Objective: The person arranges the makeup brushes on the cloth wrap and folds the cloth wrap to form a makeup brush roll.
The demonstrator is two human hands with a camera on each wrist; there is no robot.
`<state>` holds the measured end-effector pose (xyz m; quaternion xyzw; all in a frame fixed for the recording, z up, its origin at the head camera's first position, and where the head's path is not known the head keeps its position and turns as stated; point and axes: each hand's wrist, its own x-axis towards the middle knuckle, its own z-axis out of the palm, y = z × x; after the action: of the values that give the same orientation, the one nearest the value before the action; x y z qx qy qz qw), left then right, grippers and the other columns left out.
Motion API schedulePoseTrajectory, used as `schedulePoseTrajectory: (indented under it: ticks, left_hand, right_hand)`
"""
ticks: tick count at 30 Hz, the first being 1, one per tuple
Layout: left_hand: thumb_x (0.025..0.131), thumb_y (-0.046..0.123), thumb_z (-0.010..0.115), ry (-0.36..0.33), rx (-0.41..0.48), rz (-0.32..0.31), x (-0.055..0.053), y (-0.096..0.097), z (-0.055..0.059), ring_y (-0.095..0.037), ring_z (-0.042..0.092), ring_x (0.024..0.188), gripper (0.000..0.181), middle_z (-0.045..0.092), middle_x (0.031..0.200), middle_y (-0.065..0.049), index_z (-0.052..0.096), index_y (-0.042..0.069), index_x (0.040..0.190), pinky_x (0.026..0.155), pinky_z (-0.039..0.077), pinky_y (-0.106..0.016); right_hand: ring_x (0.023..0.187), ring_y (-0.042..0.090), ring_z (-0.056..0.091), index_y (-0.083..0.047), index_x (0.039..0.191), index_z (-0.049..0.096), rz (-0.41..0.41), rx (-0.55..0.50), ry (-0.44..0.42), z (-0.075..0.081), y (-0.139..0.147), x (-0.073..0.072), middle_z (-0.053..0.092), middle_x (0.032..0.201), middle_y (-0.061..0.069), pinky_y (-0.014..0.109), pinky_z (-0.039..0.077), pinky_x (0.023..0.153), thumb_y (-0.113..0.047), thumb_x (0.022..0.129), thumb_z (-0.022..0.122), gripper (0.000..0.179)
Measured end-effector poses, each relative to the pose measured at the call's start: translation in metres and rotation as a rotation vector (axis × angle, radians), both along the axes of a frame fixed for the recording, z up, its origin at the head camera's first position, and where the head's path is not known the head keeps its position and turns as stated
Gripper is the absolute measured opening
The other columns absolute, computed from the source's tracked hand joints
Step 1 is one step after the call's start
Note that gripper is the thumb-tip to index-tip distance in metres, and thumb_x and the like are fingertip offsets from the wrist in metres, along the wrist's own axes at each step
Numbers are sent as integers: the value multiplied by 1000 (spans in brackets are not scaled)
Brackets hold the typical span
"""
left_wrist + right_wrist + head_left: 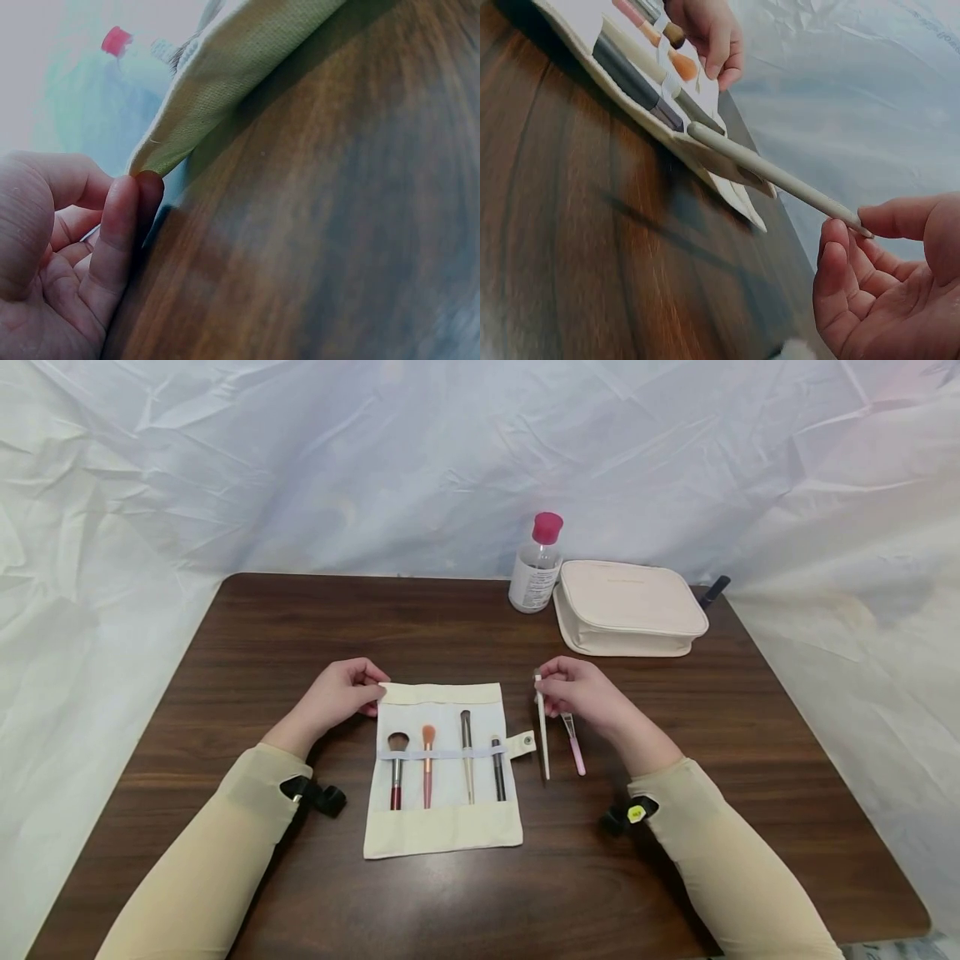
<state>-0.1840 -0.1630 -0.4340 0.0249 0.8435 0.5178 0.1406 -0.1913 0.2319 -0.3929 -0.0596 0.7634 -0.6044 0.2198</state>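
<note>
A cream fabric brush roll (pixel 442 831) lies unfolded on the table, with several makeup brushes tucked upright under its elastic band. At its far left corner, my left hand (pixel 337 695) pinches the cloth edge between thumb and fingers; the left wrist view shows that edge raised off the table. Just right of the roll's snap tab (pixel 521 744), my right hand (pixel 583 693) pinches a slim pale-handled makeup brush (pixel 780 176) near one end. Its rounded handle end points toward the roll, and the gripped tip is mostly hidden by fingers. A small pink-handled brush (pixel 576 755) lies beneath the right hand.
Toward the back right stand a clear bottle with a pink cap (pixel 536 581) and a cream zip pouch (pixel 633 602). A black tube (pixel 715 592) sticks out beside the pouch. Draped pale sheeting (pixel 375 468) rises behind the dark wooden table (pixel 262 635).
</note>
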Motion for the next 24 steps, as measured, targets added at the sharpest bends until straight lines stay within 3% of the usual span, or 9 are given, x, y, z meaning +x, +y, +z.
schedulePoseTrajectory:
  ticks: [9,15,24]
  left_hand:
    - [101,13,66,10,-9,-3,-1,0,-1,-24,70,81,17,70,104,-18,67,4,115,70,64,-29]
    - [100,14,67,12,-7,-9,-1,-1,-2,-24,70,82,18,70,105,-18,68,4,116,71,63,-29]
    - [100,15,68,10,-1,-7,-1,-1,-2,-23,70,81,19,70,105,-18,68,5,116,71,63,-28]
  right_hand:
    - [71,15,64,13,129,46,-32,-73,-27,-2,-13,-6,61,87,5,26,59,68,-8,102,57,36]
    - [69,13,64,8,126,48,-80,-122,-37,-7,-22,-11,62,85,3,24,58,67,-7,102,57,30]
    - [70,13,65,9,129,46,-83,-151,-60,-5,-36,-13,63,85,2,24,59,68,-6,103,57,33]
